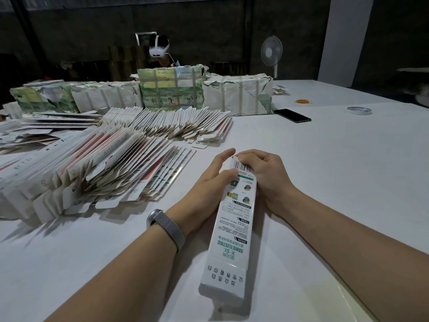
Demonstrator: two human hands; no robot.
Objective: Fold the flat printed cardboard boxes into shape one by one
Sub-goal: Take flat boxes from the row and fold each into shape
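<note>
A long narrow white printed box with green lettering lies lengthwise between my forearms on the white table, its near end pointing toward me. My left hand holds its far end from the left, thumb on the printed face and fingers reaching past the tip. My right hand curls over the far end by the barcode from the right. Fanned rows of flat printed boxes lie to the left.
More flat boxes spread behind, with wrapped bundles at the back. A black phone, a tape roll and rubber bands lie on the right. A person in a headset sits opposite; a fan stands beyond.
</note>
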